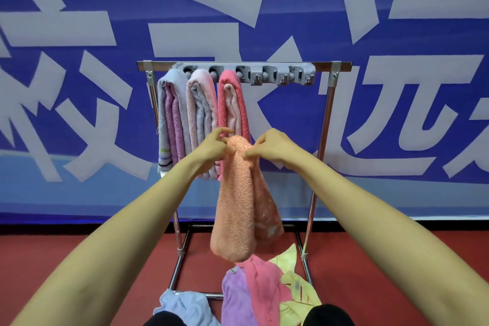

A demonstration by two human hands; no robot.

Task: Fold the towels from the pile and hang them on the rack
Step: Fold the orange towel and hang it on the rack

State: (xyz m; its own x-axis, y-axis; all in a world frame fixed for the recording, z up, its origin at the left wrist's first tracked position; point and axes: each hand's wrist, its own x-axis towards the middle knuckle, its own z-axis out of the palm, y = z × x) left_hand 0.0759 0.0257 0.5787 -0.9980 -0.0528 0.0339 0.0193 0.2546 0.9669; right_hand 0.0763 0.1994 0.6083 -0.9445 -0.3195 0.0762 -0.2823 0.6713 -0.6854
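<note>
While both hands pinch its folded top, the orange towel [235,206] hangs well below the clip strip [304,69].
The left hand [211,147] and right hand [272,145] each curl thumb and fingers on the fold, so the towel's long axis drops straight down from them. The strip's free clips [270,75] lie up and right of the fold, past the coral towel [232,103]; the right hand looks nearer them.

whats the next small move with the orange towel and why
Probably raise the orange towel up and slightly right, to the free slots on the grey holder just past the pink towel. The left hand and right hand pinch its folded top below the holder, whose left end is full.
</note>
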